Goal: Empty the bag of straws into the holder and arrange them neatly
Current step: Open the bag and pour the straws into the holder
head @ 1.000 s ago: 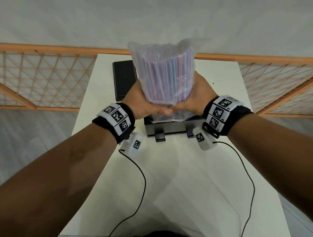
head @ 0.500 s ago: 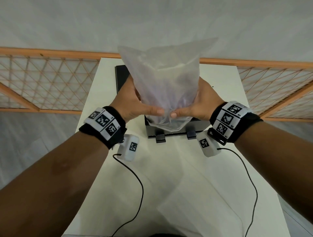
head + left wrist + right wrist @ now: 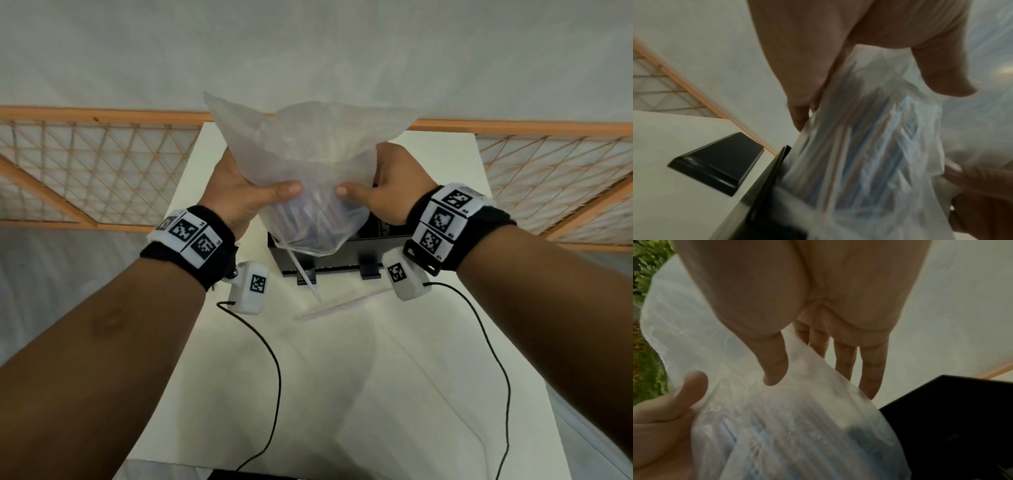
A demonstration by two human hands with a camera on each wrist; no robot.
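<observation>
A clear plastic bag (image 3: 305, 161) hangs mouth-down over the black straw holder (image 3: 346, 260). My left hand (image 3: 246, 195) grips its left side, thumb in front. My right hand (image 3: 383, 185) grips the right side the same way. Striped straws (image 3: 308, 219) show through the bag's lower part, blurred in both wrist views (image 3: 879, 146) (image 3: 797, 434). One white straw (image 3: 303, 270) pokes out of the bag's mouth over the holder's front. A second straw (image 3: 342, 306) lies on the white table (image 3: 342, 377) in front of the holder.
A black lid (image 3: 719, 162) lies flat on the table to the left of the holder. An orange-framed lattice railing (image 3: 85, 171) runs behind the table. Two black cables (image 3: 270, 377) trail from my wrists across the table top.
The straws have slid down out of the bag's upper part, which now looks empty and slack. The bag has lifted a little. Two straws have escaped at the holder's front.
</observation>
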